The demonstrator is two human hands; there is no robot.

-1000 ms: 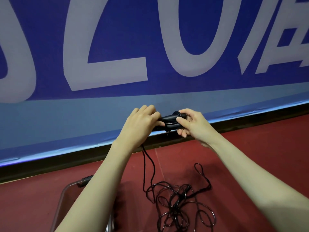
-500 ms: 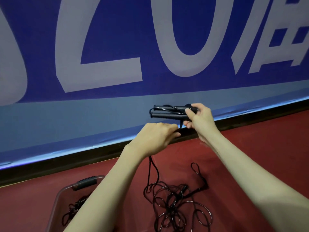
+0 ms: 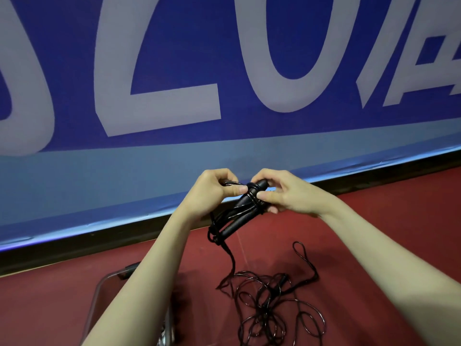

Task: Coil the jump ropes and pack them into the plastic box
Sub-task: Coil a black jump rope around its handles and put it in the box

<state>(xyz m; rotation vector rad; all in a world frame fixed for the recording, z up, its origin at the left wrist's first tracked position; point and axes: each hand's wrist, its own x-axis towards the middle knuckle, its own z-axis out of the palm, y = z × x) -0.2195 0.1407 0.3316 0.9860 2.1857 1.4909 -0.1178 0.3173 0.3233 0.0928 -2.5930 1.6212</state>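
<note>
Two black jump rope handles [image 3: 233, 222] are held together in the air, slanting down to the left, with black cord wound around them. My right hand [image 3: 284, 193] grips their upper end. My left hand [image 3: 215, 189] pinches the cord [image 3: 230, 184] right beside the wrap near that end. The loose remainder of the rope [image 3: 272, 310] hangs from the handles' lower end and lies tangled on the red floor. A clear plastic box [image 3: 98, 293] sits at the lower left, mostly hidden behind my left forearm.
A blue banner wall [image 3: 224, 71] with large pale letters stands close ahead, with a black base strip [image 3: 74, 248] along the floor. Red floor [image 3: 386, 233] stretches to the right of the rope tangle.
The handles have tilted from level to slanting down-left. My left hand rose from below them to beside their upper end, carrying cord around, and more turns now sit on the handles.
</note>
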